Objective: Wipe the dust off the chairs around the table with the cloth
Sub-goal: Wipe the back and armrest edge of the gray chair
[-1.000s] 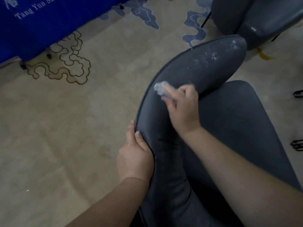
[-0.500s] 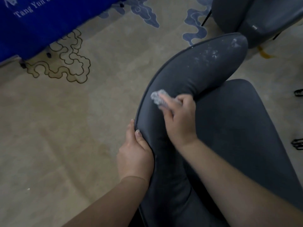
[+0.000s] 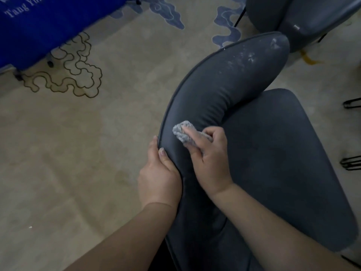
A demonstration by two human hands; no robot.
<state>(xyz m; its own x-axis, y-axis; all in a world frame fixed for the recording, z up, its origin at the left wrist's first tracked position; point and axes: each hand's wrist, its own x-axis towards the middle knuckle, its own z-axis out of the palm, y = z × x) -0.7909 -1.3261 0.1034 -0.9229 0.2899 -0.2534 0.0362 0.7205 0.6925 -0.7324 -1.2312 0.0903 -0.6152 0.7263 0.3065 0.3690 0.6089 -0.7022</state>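
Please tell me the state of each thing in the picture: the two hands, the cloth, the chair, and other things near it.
Left hand: grips the backrest edge.
Right hand: holds the cloth, pressing it on the backrest.
Cloth: crumpled, against the backrest.
Chair backrest: white dust at its far end.
Chair seat: nothing lies on it.
Second chair: stands behind, untouched.

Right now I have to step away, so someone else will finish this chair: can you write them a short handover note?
Left hand grips the rim of the chair backrest, steadying it.
Right hand presses the crumpled cloth on the backrest's inner face, close to the left hand.
Done: the stretch of backrest near the hands looks clean.
Left: white dust at the backrest's far end; then the second chair behind, whose state I cannot judge.
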